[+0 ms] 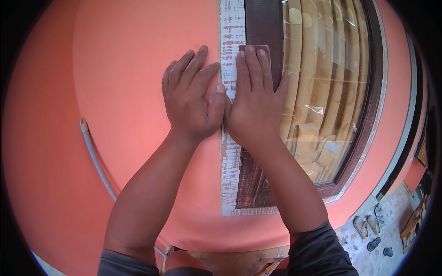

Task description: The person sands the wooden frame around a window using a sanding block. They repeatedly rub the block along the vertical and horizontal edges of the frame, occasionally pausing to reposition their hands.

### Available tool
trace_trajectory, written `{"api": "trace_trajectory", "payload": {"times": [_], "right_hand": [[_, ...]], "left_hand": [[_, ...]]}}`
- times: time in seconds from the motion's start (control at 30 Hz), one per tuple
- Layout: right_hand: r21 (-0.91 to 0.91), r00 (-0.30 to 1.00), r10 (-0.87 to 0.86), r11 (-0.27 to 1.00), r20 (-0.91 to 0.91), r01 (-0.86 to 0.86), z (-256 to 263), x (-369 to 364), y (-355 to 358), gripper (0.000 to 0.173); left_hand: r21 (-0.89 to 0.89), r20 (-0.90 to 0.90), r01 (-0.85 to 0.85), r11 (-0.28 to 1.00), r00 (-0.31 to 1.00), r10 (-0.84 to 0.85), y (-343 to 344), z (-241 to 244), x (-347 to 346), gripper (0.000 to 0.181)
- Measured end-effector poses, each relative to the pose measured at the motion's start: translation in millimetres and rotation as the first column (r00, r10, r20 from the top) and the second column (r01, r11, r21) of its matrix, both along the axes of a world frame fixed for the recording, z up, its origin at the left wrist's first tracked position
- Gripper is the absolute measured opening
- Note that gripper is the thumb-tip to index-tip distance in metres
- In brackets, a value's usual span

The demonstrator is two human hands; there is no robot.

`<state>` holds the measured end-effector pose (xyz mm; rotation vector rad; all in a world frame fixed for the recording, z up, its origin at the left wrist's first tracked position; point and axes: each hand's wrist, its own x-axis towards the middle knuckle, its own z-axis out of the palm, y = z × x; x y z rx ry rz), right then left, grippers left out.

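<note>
My right hand [253, 96] lies flat, fingers extended, over a sheet of sandpaper [265, 51] on the dark brown wooden window frame [264, 20]. Only the sheet's upper part shows past the fingertips; the rest is hidden beneath the hand. Left of it, my left hand [191, 93] rests against the salmon-coloured wall [138, 69], holding nothing, with its fingers apart. Its thumb meets the right hand's thumb side over the white border [232, 179], whose paint is worn in patches. Behind the glass pane [321, 103] hang beige patterned curtains.
A pale pipe [98, 162] runs down the wall at left. On the floor at lower right stand a pair of clogs [366, 226], other dark footwear [374, 244] and a wooden piece of furniture [412, 224]. Below me is a brownish surface [228, 262].
</note>
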<state>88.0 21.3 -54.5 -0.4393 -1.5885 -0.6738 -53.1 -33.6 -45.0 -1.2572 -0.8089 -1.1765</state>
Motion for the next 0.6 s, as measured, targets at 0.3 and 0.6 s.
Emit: {"api": "trace_trajectory", "payload": {"times": [0.3,0.6], "right_hand": [[0.020,1.000,0.001,1.000,0.018,-0.002,6,2,4,0.075],[0.001,0.994,0.035,0.999,0.099,-0.036,-46,13,6,0.066]], "left_hand": [[-0.006,-0.016,-0.008,1.000,1.000,0.008,0,4,1,0.040],[-0.033,-0.022,-0.089,0.996,0.996,0.088,-6,1,9,0.039]]}}
